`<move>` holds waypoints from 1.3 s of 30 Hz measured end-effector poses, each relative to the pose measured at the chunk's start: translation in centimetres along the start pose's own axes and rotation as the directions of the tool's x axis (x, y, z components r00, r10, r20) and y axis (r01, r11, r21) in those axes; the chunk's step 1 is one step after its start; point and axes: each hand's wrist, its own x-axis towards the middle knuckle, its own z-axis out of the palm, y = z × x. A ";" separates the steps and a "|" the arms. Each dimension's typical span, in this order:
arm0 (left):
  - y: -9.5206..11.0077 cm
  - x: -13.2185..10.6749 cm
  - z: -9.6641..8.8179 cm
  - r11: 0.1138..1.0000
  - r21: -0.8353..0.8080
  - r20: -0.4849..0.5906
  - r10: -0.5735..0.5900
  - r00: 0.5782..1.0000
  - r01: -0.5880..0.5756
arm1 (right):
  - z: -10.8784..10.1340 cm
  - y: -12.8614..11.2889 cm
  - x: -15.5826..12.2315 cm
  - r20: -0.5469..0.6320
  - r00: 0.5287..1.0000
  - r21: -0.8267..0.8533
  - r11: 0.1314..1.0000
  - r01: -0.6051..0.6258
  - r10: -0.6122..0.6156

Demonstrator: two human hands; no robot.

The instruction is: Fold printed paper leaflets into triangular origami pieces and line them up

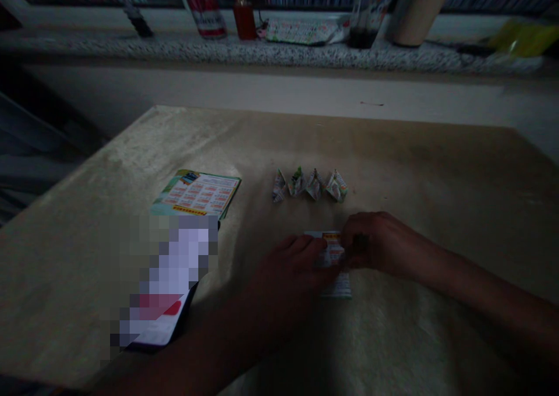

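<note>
A small printed paper sheet (336, 285) lies on the table under both of my hands. My left hand (297, 268) rests over its left part, with the fingers stretched across it and the thumb pointing right. At its right edge my right hand (367, 241) has curled fingers, thumb and forefinger pinching the paper. The two hands nearly meet over the sheet and hide its middle. Just beyond them stand several small folded paper pieces (314, 184) in a row, pointed and made from similar printed paper.
To the left lies a stack of printed leaflets (196, 192), with a phone (161, 326), partly blurred out, nearer me. Along the granite windowsill (174, 49) stand a red can (205, 9), a red bottle (244, 17), a wrapped packet (301, 30), a glass (367, 11) and a cardboard-coloured tube (419, 11).
</note>
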 end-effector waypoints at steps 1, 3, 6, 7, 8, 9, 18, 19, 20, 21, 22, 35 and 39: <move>-0.1 0.0 0.0 1.000 0.004 0.009 0.008 1.000 -0.008 | -0.4 -0.1 0.5 0.025 0.999 0.002 0.999 -0.041 0.041; -0.2 0.1 -0.2 1.000 0.007 0.031 0.010 0.999 -0.011 | -1.0 -0.2 1.4 0.051 0.996 0.009 0.998 -0.070 0.070; -0.2 0.3 -0.4 1.000 -0.001 0.074 -0.009 0.997 0.010 | -1.7 -0.2 2.5 0.056 0.994 0.023 0.995 -0.099 0.097; -0.2 0.3 -0.4 1.000 -0.004 0.089 -0.015 0.996 0.016 | -1.8 -0.1 2.7 0.056 0.992 0.031 0.993 -0.111 0.109; -0.2 0.3 -0.5 1.000 -0.006 0.098 -0.020 0.995 0.021 | -1.9 0.0 3.0 0.057 0.991 0.041 0.992 -0.121 0.119; -0.2 0.3 -0.5 1.000 -0.006 0.103 -0.024 0.994 0.025 | -2.0 0.2 3.2 0.061 0.990 0.055 0.990 -0.130 0.127; -0.3 -0.1 0.1 0.999 -0.017 0.069 -0.030 0.997 0.031 | -2.1 1.7 3.8 0.035 0.992 0.177 0.976 -0.124 0.120; -0.3 -0.1 0.1 0.999 -0.021 0.068 -0.037 0.997 0.039 | -2.0 1.7 3.5 0.002 0.993 0.176 0.978 -0.115 0.117; -0.3 -0.1 0.2 0.999 -0.025 0.065 -0.042 0.997 0.044 | -1.8 1.5 3.0 -0.034 0.993 0.172 0.979 -0.106 0.114; -0.3 -0.1 0.3 0.998 -0.028 0.060 -0.046 0.997 0.048 | -1.5 1.2 2.4 -0.076 0.992 0.165 0.982 -0.092 0.105; -0.3 -0.1 0.3 0.998 -0.032 0.054 -0.049 0.997 0.051 | -1.1 0.9 1.8 -0.113 0.989 0.156 0.985 -0.077 0.095; -0.5 0.0 0.1 0.996 -0.062 0.025 -0.064 0.998 0.066 | 2.0 0.5 -3.0 -0.249 0.954 -0.129 0.982 0.137 -0.165; -0.5 0.0 0.3 0.993 -0.089 0.010 -0.081 0.997 0.081 | 1.9 0.3 -3.6 -0.216 0.968 -0.158 0.983 0.094 -0.127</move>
